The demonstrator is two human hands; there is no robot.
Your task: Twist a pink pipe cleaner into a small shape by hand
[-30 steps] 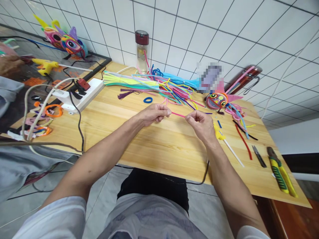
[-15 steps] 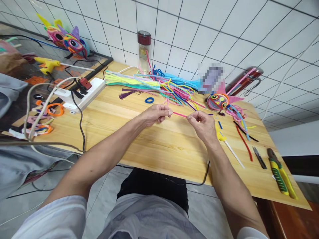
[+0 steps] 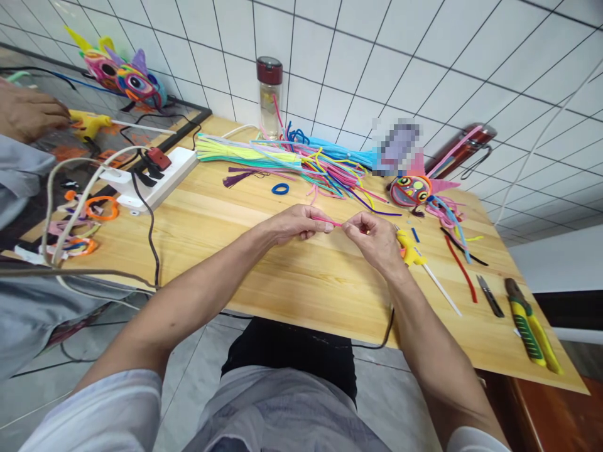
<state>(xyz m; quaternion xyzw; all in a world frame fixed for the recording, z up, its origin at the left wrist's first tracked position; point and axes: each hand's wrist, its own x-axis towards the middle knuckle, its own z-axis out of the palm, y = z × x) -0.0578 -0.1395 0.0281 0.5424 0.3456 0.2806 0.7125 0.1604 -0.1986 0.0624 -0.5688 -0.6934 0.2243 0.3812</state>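
Note:
A short pink pipe cleaner (image 3: 335, 223) runs between my two hands over the middle of the wooden table (image 3: 282, 282). My left hand (image 3: 298, 225) pinches it from the left, with a bit of pink showing above the thumb. From the right, my right hand (image 3: 372, 235) pinches its other end between thumb and finger. Beyond both hands lies a heap of coloured pipe cleaners (image 3: 325, 164), and a blue ring (image 3: 280, 189) rests in front of it. A yellow glue gun (image 3: 411, 248) lies just right of my right hand.
On the right are a decorated mask (image 3: 409, 190), small snips (image 3: 490, 295) and green-yellow pliers (image 3: 530, 326). A bottle (image 3: 270, 97) stands at the back. On the left are a power strip (image 3: 162, 182), cables and another person's hand (image 3: 31, 113) by a second glue gun (image 3: 90, 125).
My hands have come closer together and slightly lower, so less pink pipe cleaner shows between them. The other person's hand has moved right, near the left glue gun.

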